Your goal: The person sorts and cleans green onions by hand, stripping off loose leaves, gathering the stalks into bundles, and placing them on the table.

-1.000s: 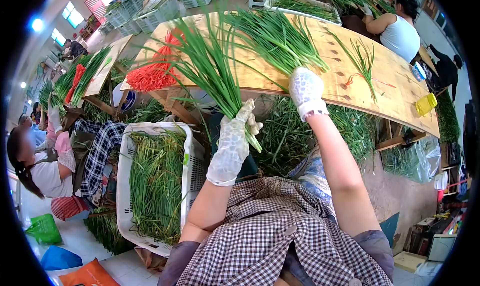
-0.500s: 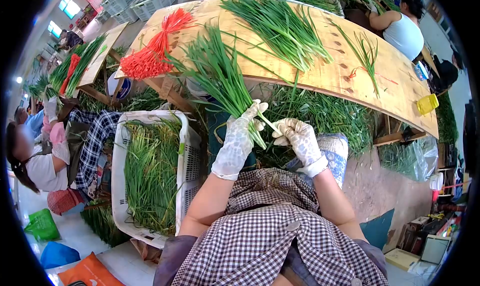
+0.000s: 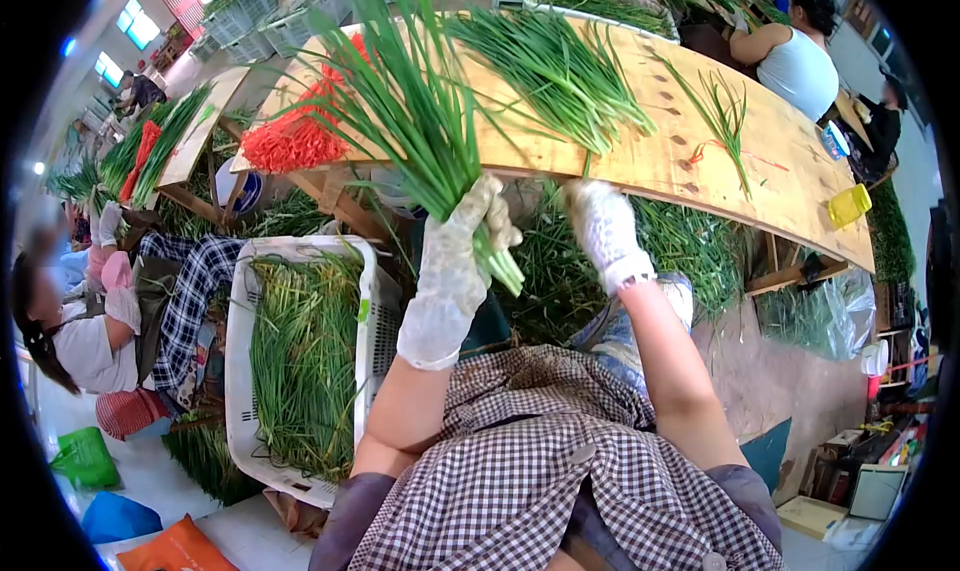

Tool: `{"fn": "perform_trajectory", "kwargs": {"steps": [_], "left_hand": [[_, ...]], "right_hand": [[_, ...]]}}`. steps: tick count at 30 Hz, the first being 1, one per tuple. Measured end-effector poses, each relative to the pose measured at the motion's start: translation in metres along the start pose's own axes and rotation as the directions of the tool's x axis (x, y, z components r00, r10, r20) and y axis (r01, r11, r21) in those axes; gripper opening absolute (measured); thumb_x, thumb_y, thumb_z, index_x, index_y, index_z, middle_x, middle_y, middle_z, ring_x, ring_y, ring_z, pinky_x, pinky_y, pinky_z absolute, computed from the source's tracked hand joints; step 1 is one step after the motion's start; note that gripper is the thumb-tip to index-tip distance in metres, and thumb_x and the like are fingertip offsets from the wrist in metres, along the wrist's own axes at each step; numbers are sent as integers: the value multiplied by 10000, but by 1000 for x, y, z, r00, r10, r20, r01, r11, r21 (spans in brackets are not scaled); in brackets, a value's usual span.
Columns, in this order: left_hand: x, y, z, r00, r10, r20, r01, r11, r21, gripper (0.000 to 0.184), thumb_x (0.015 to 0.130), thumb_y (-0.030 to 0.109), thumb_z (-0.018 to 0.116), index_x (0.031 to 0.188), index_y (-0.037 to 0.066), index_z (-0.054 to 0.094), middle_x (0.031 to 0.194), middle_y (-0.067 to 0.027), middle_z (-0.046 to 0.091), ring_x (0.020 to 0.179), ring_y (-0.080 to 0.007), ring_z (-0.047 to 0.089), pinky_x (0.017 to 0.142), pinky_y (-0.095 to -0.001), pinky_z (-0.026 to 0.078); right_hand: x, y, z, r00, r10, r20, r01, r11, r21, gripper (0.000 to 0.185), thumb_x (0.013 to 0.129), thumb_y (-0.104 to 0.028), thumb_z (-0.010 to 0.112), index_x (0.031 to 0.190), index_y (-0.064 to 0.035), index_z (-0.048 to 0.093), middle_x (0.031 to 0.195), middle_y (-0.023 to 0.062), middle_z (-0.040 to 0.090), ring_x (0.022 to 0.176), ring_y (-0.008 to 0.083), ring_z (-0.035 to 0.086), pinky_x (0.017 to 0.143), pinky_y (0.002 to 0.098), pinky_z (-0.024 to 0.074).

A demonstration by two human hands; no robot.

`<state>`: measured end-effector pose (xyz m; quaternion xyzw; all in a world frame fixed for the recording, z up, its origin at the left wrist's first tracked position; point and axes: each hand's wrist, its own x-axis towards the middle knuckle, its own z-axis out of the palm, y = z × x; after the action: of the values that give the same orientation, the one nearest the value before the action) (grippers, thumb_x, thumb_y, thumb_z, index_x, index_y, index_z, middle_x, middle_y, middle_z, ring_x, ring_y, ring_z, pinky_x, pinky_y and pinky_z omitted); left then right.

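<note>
My left hand [image 3: 465, 236], in a whitish patterned glove, is closed around a bunch of long green stalks [image 3: 425, 141]; their pale cut ends stick out below the fist. My right hand [image 3: 600, 226], gloved alike, is at the table's near edge, its fingers smeared by motion. Just beyond it, a pile of green stalks [image 3: 565, 76] lies on the wooden table [image 3: 680, 161]. Further right are a few loose stalks [image 3: 732, 126] with a red tie [image 3: 705, 151] beside them. A heap of red ties [image 3: 295, 136] lies at the table's left end, partly behind the held leaves.
A white crate [image 3: 240, 371] of greens stands at my left, near a seated person [image 3: 90, 321]. Cut greens [image 3: 690, 251] lie under the table. A yellow container [image 3: 848, 207] is at its right end. Another person [image 3: 800, 71] sits beyond the table.
My right hand has moved away from the stalk ends by my left hand, up to the table edge. My left hand has raised the bunch slightly and shifted left.
</note>
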<state>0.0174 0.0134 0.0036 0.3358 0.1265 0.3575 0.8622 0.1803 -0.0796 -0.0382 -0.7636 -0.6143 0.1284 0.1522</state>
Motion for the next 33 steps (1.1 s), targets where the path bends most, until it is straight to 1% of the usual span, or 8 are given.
{"fn": "perform_trajectory", "kwargs": {"steps": [3, 6, 8, 15, 19, 23, 30, 33], "left_hand": [[-9, 11, -13, 988, -74, 134, 91, 988, -127, 128, 843, 141, 627, 835, 87, 511, 554, 40, 408, 439, -81, 416, 516, -265, 413], [-11, 17, 3, 939, -16, 345, 78, 983, -168, 180, 867, 226, 607, 814, 106, 483, 544, 54, 375, 427, -71, 387, 505, -249, 391], [-7, 31, 21, 892, 9, 452, 85, 979, -187, 235, 882, 316, 579, 815, 117, 474, 550, 57, 365, 426, -69, 370, 512, -241, 375], [15, 5, 6, 998, -56, -28, 55, 998, -35, 172, 889, 255, 572, 865, 89, 535, 598, 41, 459, 465, -66, 418, 520, -247, 409], [14, -21, -16, 913, -102, -396, 177, 971, 158, 152, 847, 174, 623, 939, 57, 592, 772, -36, 627, 504, -88, 495, 530, -262, 463], [16, -50, -23, 886, -143, -442, 244, 953, 182, 130, 772, 72, 692, 879, 62, 619, 746, -21, 640, 487, -87, 511, 465, -216, 454], [16, -69, -22, 856, -38, -515, 199, 945, 261, 270, 691, -59, 721, 877, 59, 564, 785, -24, 601, 589, -121, 590, 423, -221, 446], [16, -75, -22, 837, 12, -547, 120, 972, 204, 310, 672, -80, 724, 899, 49, 558, 820, -34, 603, 594, -131, 593, 427, -229, 454]], "right_hand": [[-17, -8, -1, 948, -318, 36, 306, 934, 185, 182, 748, -215, 681, 926, -173, 691, 869, 65, 672, 762, 227, 651, 693, 326, 523], [18, -25, -37, 880, 257, -399, -335, 932, -139, 193, 839, -298, 581, 890, -134, 669, 820, 138, 647, 732, 246, 638, 610, 341, 510], [52, 18, -28, 789, 64, -611, -378, 834, -401, 167, 830, -256, 573, 780, -125, 663, 713, 105, 627, 673, 235, 635, 568, 339, 511], [85, 38, -24, 837, 129, -531, -485, 625, -612, 117, 818, -159, 543, 807, -99, 643, 734, 65, 636, 648, 191, 634, 548, 301, 512], [24, 2, -17, 826, 245, -507, -281, 960, 6, 182, 884, -199, 529, 839, -64, 643, 661, 36, 651, 534, 153, 611, 510, 269, 492], [-26, -29, 12, 931, 363, -21, -163, 467, 869, 206, 880, -197, 587, 963, -16, 638, 637, 28, 616, 502, 73, 532, 498, 213, 463], [-41, -33, 38, 803, 177, -569, -37, 968, 249, 111, 804, -136, 611, 873, -54, 638, 607, 122, 614, 497, 247, 598, 478, 342, 478], [-42, -25, 51, 789, 312, -529, -78, 905, 418, 55, 775, -142, 609, 790, -90, 617, 588, 125, 596, 513, 301, 590, 491, 375, 476]]}}
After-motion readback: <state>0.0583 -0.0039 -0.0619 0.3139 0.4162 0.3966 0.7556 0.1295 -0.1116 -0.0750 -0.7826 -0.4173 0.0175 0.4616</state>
